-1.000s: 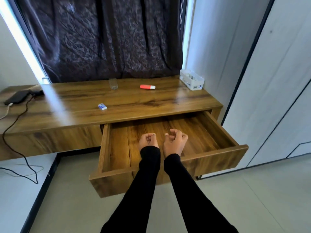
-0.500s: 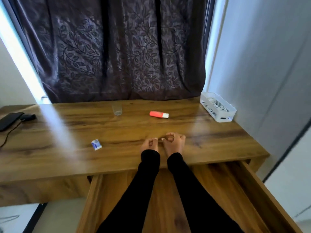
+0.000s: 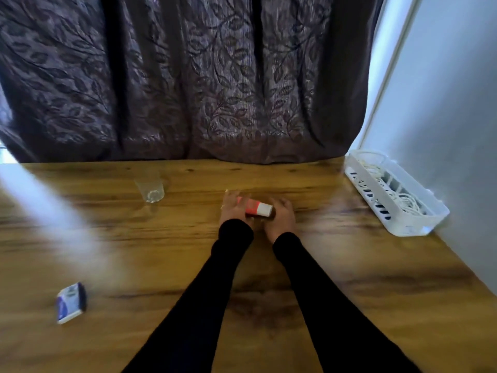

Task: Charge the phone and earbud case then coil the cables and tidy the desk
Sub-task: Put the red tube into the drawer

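Note:
A short red and white tube lies across the middle of the wooden desk, between my two hands. My left hand grips its red end and my right hand cups its white end; the picture is blurred there. At the desk's right edge, against the wall, stands a white slotted basket with coiled white cables inside. No phone or earbud case is in view.
A clear drinking glass stands at the back left of my hands. A small blue and white box lies near the front left. A dark leaf-patterned curtain hangs behind the desk, and a pale wall closes the right side.
My view moved forward from the open drawer to the desktop. Both hands travelled from the drawer across the desk and closed around the red and white tube.

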